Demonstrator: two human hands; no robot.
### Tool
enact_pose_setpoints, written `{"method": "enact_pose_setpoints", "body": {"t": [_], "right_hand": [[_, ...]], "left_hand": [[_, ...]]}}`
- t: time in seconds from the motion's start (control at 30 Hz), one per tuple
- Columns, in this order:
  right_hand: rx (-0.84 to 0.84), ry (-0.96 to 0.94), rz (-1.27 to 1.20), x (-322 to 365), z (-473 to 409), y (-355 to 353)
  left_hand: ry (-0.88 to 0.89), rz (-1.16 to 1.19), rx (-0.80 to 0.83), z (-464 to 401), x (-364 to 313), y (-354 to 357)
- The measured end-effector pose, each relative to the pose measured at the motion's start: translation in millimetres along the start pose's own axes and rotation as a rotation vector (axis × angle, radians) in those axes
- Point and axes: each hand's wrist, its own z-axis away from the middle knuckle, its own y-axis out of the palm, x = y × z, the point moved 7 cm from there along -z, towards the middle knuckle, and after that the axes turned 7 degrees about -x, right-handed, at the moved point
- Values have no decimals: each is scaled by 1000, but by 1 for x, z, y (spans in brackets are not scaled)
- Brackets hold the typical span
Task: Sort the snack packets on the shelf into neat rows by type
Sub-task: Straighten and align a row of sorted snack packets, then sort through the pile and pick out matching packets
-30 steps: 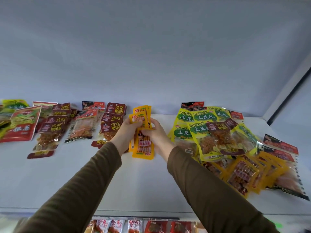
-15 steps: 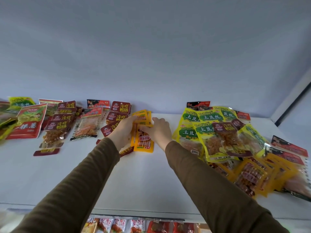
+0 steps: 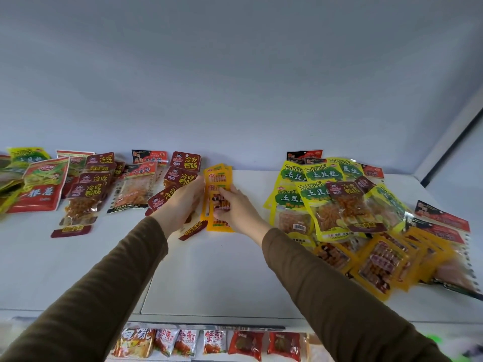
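Head view: both hands down on a white shelf (image 3: 222,278), meeting over a small stack of orange packets (image 3: 217,178) that lies flat near the back wall. Left hand (image 3: 180,202) flat against the stack's left edge, fingers nearly straight and together, pressing sideways rather than wrapping. Right hand (image 3: 235,207) resting on top of the stack's lower half, fingers bent over the packet faces, thumb out of sight, so hard to say whether pinching or merely pressing. Just left of the left hand, touching its back, dark red packets (image 3: 183,176) overlapping in a loose column, one red strip poking out under the wrist. Further left of that, a clear noodle packet (image 3: 136,189), more dark red ones, then a red-and-green packet (image 3: 43,189). Right of the right hand, apart from it, a heap of yellow-green packets (image 3: 308,197); beyond and nearer the shelf front, a jumble of more orange packets (image 3: 379,265). Below the shelf edge, a row of lower-shelf packets (image 3: 214,343).
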Motion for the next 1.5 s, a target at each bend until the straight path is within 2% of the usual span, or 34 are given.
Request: {"method": "enact_pose_setpoints", "body": {"t": [0.3,0.53,0.63,0.87,1.0,1.13,1.23,1.33,1.5], "right_hand": [[-31,-36,28,11,8,9],[-73,-43,29,23,17,9],[-188,-65,-40,24,31,-20],[-491,34,-43,-20,78,-120],[-553,122,-2,-63,105,-168],[-494,163,97,-106,119,-199],[-333,129,296,-126,118,-203],[-178,162,450,-151,119,-202],[-235,169,513,-180,124,-222]], "left_hand": [[86,-128,220,10,0,-14],[194,-282,170,7,-11,-20],[283,-333,116,8,-25,-11],[441,-227,97,22,-51,63],[396,-239,201,35,-50,121],[340,-332,205,42,-46,161],[274,-401,156,35,-38,180],[202,-448,34,19,-31,196],[168,-414,-60,22,-42,223]]}}
